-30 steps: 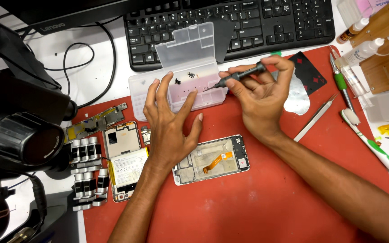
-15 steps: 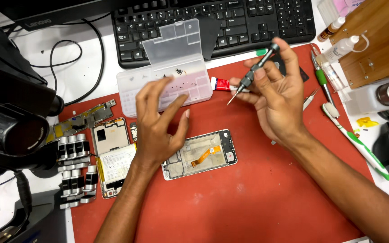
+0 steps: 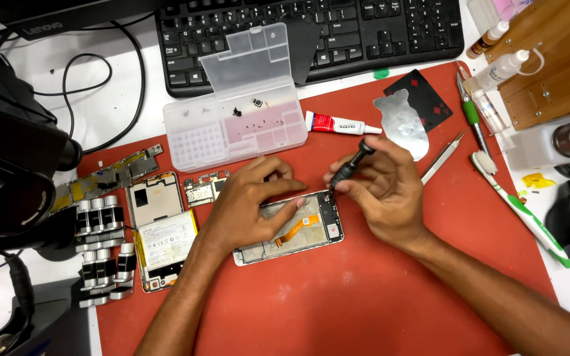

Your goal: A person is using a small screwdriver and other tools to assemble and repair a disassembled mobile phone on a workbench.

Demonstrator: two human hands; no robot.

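Pinching the black screwdriver (image 3: 351,165) in my right hand (image 3: 380,191), tip at the phone frame (image 3: 291,227), which lies under my left hand's (image 3: 249,204) loosely spread fingers.

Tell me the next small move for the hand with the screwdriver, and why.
Probably turn the screwdriver in place. Its tip sits at the top corner of the opened phone frame, the right hand grips it near upright, and the left hand presses the frame flat on the red mat. Whether the tip is seated in a screw is too small to tell.
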